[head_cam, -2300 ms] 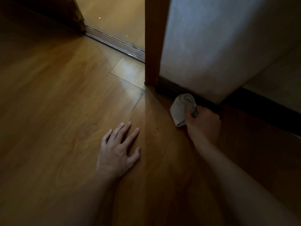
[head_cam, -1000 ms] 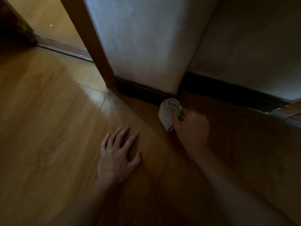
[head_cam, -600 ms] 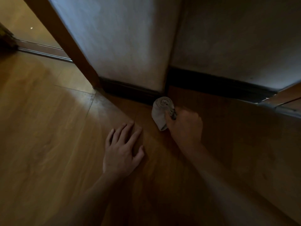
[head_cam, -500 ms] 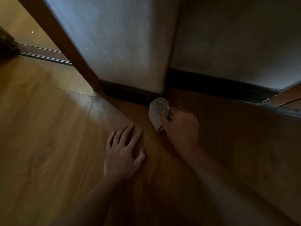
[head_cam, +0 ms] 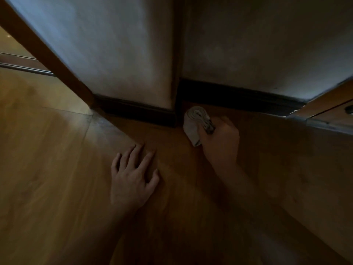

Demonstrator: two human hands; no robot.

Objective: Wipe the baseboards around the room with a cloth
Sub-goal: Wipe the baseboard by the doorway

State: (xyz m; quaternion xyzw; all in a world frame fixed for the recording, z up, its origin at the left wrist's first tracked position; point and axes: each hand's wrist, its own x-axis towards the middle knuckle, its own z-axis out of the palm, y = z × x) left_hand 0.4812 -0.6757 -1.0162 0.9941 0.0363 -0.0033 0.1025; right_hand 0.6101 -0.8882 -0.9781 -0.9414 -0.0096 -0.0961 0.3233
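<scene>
Dim down here: the right hand (head_cam: 219,142) shows only its back and knuckles, so its fingertips are hidden, and the door frame (head_cam: 47,54) on the left is cut off by the picture's edge. That hand is curled round a rolled grey cloth (head_cam: 193,123), which sticks out past the thumb side toward the wall, right beside the corner of the dark baseboard (head_cam: 137,111), though the shadow hides whether they touch. The left hand (head_cam: 131,180) lies flat on the wooden floor (head_cam: 57,169), fingers spread, well apart from the cloth.
</scene>
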